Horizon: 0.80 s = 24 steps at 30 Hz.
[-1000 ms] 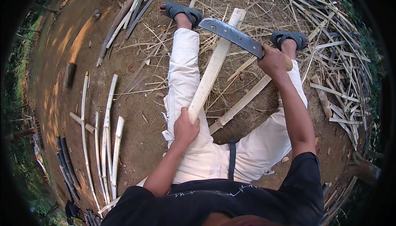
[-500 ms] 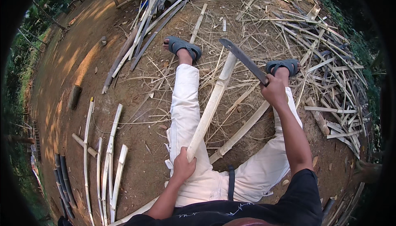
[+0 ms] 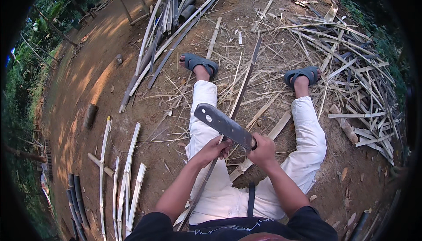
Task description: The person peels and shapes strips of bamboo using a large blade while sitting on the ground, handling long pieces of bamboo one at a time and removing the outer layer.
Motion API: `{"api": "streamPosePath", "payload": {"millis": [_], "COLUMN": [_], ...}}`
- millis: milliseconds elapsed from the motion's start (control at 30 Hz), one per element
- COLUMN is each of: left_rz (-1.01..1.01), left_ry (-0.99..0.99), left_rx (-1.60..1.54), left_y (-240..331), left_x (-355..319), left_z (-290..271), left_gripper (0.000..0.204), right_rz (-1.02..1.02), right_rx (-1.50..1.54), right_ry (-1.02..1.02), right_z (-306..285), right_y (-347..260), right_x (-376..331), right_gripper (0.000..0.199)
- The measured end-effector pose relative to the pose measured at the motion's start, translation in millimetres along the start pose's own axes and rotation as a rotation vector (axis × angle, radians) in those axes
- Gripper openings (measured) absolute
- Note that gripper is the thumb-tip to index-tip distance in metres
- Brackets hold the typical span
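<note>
My left hand (image 3: 212, 151) is closed around a long, narrow bamboo strip (image 3: 245, 84), which runs from beside my lap to a point beyond my knees. Its dark, thin side faces up. In my right hand (image 3: 263, 149) is the handle of a machete (image 3: 224, 124) with a wide dark blade and holes near its tip. The blade points to the left and lies across the strip, just beyond my left fingers. Whether its edge touches the bamboo is hard to tell. A wider pale bamboo piece (image 3: 274, 131) lies between my legs.
Pale split strips (image 3: 128, 166) and dark bamboo lengths (image 3: 79, 199) lie at the left. A bundle of long strips (image 3: 169, 43) is at the far left. Shavings (image 3: 268, 69) cover the ground around my sandalled feet. A large heap of slats (image 3: 351, 69) rises at the right.
The machete has come down and swung left, from beyond the bamboo's far end to across it near my left hand. The bamboo has turned from its pale face to a dark, narrow side.
</note>
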<state>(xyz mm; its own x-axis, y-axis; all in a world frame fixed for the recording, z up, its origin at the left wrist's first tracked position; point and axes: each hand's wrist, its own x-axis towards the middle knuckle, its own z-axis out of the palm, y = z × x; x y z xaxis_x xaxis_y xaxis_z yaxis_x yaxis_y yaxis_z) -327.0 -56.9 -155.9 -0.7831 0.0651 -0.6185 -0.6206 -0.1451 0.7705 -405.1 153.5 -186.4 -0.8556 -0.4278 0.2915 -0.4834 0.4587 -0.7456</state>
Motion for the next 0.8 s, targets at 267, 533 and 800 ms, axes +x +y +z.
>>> {"api": "streamPosePath", "payload": {"millis": [267,533,800], "left_rz": [0.242,-0.022,-0.288], "left_ry": [0.567,0.833,0.640], "left_rx": [0.868,0.659,0.659], "left_y": [-21.9,-126.1,-198.2], "left_x": [-57.6,-161.8,-191.1], "left_z": [35.0,48.4,21.0], "left_gripper": [0.099,0.082,0.065], "right_rz": [0.145,-0.220,-0.416], "right_rx": [-0.037,-0.222,-0.240], "right_ry": [-0.008,-0.198,-0.248], "right_z": [-14.4,-3.8,6.0], "right_y": [29.6,19.1,31.2], "right_x": [-20.6,-16.8,0.0], "right_gripper": [0.021,0.032,0.025]}}
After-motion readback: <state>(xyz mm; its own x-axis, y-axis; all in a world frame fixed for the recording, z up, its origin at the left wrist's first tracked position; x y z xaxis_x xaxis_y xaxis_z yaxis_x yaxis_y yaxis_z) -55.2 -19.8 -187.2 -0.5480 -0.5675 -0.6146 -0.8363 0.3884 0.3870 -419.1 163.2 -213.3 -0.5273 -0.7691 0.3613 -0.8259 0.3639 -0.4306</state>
